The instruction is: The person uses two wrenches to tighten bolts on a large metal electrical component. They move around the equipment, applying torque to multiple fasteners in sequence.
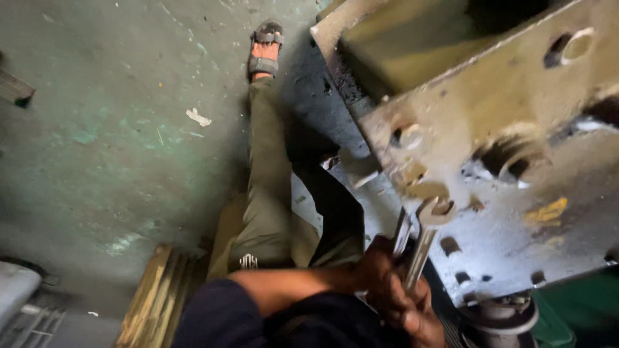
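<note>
A worn green floor fills the left half of the frame, scuffed and speckled with small scraps of litter. Across the upper right leans a heavy metal plate, grimy and yellowish, drilled with many round holes and recesses (a few show yellow paint marks). Below it, at the lower right edge, sits a round metal fitting beside something green.

Down the middle of the frame runs the person's leg in olive trousers, ending in a sandalled foot at top centre. At the bottom left lies a stack of yellowish wooden slats.

A bare forearm crosses the bottom centre to one hand, fingers wrapped tight around the handles of two open-ended spanners. The spanners rise from the fist to the plate's lower left part, the jaw of one set at a hole there. Whether this is the left or right hand cannot be told, and no second hand shows.
</note>
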